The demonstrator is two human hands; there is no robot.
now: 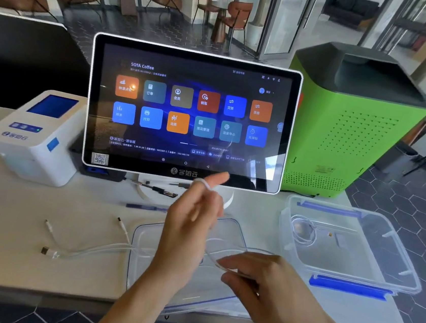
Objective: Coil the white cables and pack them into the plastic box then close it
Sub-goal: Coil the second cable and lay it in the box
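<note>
My printer (33, 135) sits far left, the screen (189, 116) centre, the box (351, 246) right with one cable (303, 230) inside, its lid (184, 261) near me.

Left hand (192, 220) raised, white cable (106, 248) looped over its extended finger. Right hand (254, 275) pinches the same cable just right of the left. Cable ends trail left of the left hand across the worktop (40, 221). Clear lid (145, 233) beneath both hands. Open plastic box (370, 261), right of the right hand, contains one coiled cable (303, 230).
</note>
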